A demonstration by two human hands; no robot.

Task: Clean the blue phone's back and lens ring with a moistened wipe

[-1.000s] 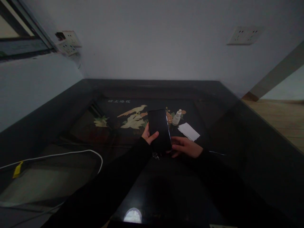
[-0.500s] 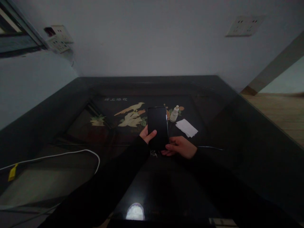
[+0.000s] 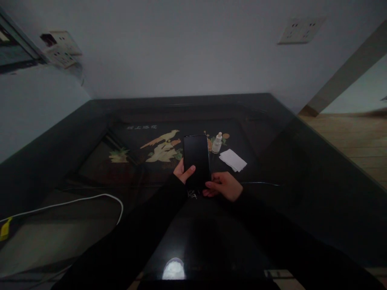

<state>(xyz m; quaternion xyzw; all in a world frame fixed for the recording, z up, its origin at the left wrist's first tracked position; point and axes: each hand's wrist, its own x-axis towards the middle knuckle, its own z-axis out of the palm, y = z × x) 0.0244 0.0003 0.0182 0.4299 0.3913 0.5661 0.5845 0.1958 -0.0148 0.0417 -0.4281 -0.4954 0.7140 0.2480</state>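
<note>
A black phone (image 3: 196, 160) with a dark screen is held upright over the dark glass-topped table (image 3: 287, 169). My left hand (image 3: 183, 172) grips its left edge, thumb lying across the lower screen. My right hand (image 3: 223, 185) pinches the phone's bottom right corner with curled fingers. Something small and shiny (image 3: 192, 194) dangles just below the phone; I cannot make out what it is.
A small white dropper bottle (image 3: 216, 143) and a folded white cloth (image 3: 232, 160) lie just right of the phone. A white cable (image 3: 90, 198) with a yellow tag (image 3: 5, 230) curves across the left. Wall sockets (image 3: 300, 30) sit above; wooden floor shows at right.
The phone and both hands have drifted slightly left and up in the picture as my head turned. The grip on the phone is unchanged.
</note>
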